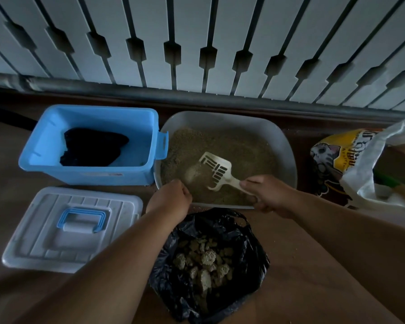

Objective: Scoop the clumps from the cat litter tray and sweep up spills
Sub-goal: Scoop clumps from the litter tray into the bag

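1. Nearest: black bag open on the floor, mouth up, a heap of pale clumps already in it. So scooping looks well along, not at the start.
2. Scattered litter grains on the brown floor right of the bag, a few more by the tray's near edge. Sweeping judged not yet done; no broom or brush clearly in view.
3. Left hand at the near-left rim of the tray, fingers curled over or at the edge. Looks like steadying it; actual grip on the rim cannot be told from this angle.
4. Right hand closed round the scoop's handle, forearm coming in from the lower right, just over the tray's near rim.
5. Scoop, white, slotted, head in the tray, tilted, left side dug into the litter with some piled on it.
6. Litter tray, grey, on the floor against the wall, litter surface fairly even, no obvious clumps on top; buried ones cannot be ruled out.
7. Left: white lid with blue handle, blue bin behind it holding a dark cloth.
8. Far right: litter sack with cat print, partly under clear plastic.
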`<state>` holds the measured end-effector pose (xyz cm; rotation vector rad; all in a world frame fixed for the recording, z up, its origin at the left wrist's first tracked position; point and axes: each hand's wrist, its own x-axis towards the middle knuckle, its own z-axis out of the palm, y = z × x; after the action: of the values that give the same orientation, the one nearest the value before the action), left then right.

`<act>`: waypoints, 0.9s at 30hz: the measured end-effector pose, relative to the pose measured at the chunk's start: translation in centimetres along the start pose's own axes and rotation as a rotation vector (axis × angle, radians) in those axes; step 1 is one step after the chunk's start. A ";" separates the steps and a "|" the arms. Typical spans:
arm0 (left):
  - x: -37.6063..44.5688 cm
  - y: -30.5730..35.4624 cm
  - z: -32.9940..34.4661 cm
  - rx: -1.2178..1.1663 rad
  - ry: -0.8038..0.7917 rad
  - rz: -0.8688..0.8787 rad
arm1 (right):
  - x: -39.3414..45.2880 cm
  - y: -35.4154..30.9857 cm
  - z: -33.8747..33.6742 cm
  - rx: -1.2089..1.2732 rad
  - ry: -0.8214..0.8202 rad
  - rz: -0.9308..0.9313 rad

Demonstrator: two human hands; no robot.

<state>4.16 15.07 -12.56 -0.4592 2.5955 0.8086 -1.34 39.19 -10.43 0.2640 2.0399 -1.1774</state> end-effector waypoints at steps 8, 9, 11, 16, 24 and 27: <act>-0.5 0.1 -0.4 -0.077 0.027 -0.033 | -1.7 0.0 -0.3 0.414 -0.112 -0.007; -0.6 0.2 -0.3 -0.076 0.036 -0.033 | -1.9 0.0 -0.3 0.416 -0.112 -0.002; -0.9 0.3 -0.4 -0.069 0.044 -0.028 | -2.3 0.5 -0.5 0.386 -0.102 0.009; -1.6 0.7 -0.8 -0.079 -0.007 -0.002 | -2.9 1.0 -0.6 0.292 -0.065 -0.033; -2.3 1.5 -2.0 0.175 -0.085 -0.008 | -3.5 0.9 -1.8 0.189 0.002 -0.102; -2.5 2.0 -2.6 0.360 -0.157 -0.049 | -4.1 0.7 -2.4 0.120 -0.011 -0.159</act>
<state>4.87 15.56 -8.48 -0.3351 2.4967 0.3325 0.65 42.22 -7.36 0.1550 2.0131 -1.3978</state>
